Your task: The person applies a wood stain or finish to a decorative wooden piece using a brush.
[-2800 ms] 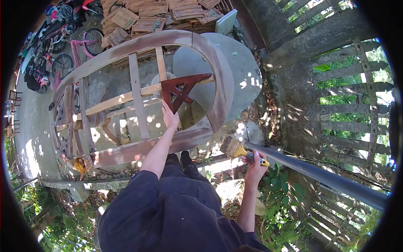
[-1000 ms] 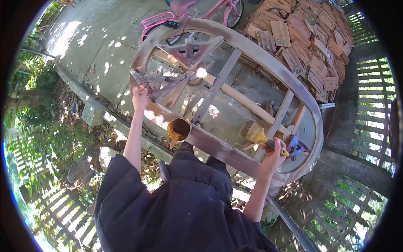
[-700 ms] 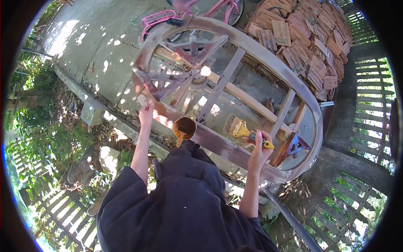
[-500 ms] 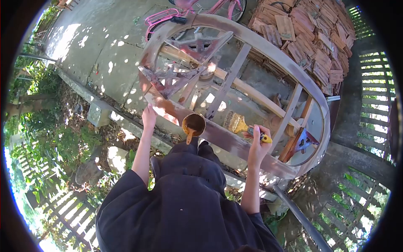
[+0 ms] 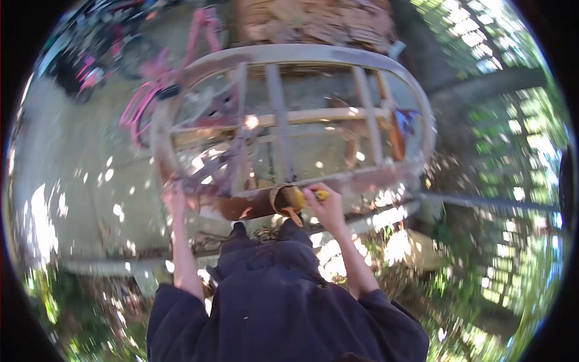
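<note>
An oval wooden frame [image 5: 280, 53] with crossbars lies in front of me. A round container [image 5: 278, 202] with an orange handle rests on its near rail. My right hand [image 5: 326, 208] is closed round the yellow handle of a paintbrush [image 5: 297, 198], whose bristle end is at the container's mouth; how deep it sits is blurred. My left hand [image 5: 175, 199] touches the frame's near left corner, its fingers smeared by motion. Left of the container, a stretch of the rail looks dark brown and wet.
A pink bicycle [image 5: 145, 99] stands behind the frame at the left. Stacked reddish tiles [image 5: 316, 24] lie beyond the far edge. A metal pole [image 5: 488, 201] runs off to the right. Plants and a concrete ledge [image 5: 90, 265] lie on the near side.
The view has rotated, so the frame now lies level across it. My right hand has brought the brush left to the container. A dark brown patch now shows on the near rail.
</note>
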Action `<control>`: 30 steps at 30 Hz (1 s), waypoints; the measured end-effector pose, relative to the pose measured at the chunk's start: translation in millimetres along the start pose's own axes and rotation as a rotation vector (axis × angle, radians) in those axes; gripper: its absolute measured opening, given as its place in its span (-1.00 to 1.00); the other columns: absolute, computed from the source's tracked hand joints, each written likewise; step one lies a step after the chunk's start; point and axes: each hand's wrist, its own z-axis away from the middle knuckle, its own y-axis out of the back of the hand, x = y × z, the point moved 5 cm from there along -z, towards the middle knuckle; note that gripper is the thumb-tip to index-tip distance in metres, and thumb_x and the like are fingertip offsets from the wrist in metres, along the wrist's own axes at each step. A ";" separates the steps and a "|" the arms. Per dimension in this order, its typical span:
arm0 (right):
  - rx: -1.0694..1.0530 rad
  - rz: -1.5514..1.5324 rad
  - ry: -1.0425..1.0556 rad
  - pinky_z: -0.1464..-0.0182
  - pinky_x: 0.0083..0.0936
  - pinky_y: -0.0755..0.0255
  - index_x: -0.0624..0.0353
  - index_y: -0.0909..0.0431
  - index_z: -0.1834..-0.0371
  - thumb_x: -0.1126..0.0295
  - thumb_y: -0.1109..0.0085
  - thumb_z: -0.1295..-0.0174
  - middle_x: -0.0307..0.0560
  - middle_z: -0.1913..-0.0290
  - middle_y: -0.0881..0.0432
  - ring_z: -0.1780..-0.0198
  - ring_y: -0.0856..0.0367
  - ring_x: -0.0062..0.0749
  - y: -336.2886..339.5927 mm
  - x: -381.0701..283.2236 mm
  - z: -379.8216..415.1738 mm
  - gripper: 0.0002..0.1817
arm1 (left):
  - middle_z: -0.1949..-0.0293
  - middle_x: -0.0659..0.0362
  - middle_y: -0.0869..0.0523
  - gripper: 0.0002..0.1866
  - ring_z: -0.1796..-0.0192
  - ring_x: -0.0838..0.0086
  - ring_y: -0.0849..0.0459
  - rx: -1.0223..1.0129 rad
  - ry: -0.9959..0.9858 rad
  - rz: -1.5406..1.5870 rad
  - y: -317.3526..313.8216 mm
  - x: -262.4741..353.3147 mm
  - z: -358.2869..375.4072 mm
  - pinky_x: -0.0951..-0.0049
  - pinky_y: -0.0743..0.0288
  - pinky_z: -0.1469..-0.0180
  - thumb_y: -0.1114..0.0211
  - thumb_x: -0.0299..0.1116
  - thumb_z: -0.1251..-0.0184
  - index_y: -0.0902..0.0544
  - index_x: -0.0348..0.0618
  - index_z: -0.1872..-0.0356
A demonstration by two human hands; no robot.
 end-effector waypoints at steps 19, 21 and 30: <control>0.303 0.279 -0.080 -0.02 -0.09 -0.61 0.10 -0.76 0.05 0.26 -0.34 -0.41 0.09 0.08 -0.76 0.06 -0.75 0.13 -91.7 59.1 35.2 -0.80 | -0.18 -0.04 -0.69 -0.18 -0.08 0.20 -0.77 -0.296 0.453 0.253 40.1 -48.4 -52.8 0.16 -0.68 -0.03 -0.46 0.08 -0.45 -0.39 -0.15 -0.55; 0.335 0.247 -0.075 -0.02 -0.08 -0.62 0.11 -0.75 0.05 0.24 -0.34 -0.40 0.10 0.07 -0.77 0.05 -0.75 0.14 -93.4 57.0 36.1 -0.79 | -0.14 0.00 -0.71 -0.17 0.02 0.25 -0.79 -0.340 0.524 0.442 19.4 -56.1 -68.6 0.17 -0.70 0.05 -0.48 0.11 -0.43 -0.40 -0.17 -0.53; 0.505 0.302 0.107 0.08 0.00 -0.60 0.17 -0.64 0.17 0.25 -0.30 -0.39 0.17 0.24 -0.72 0.13 -0.72 0.20 -70.0 46.9 40.2 -0.80 | 0.39 0.16 -0.66 -0.47 0.46 0.45 -0.59 -0.440 0.644 0.408 4.1 -43.6 -69.0 0.36 -0.55 0.42 -0.51 0.16 -0.31 -0.69 -0.13 0.08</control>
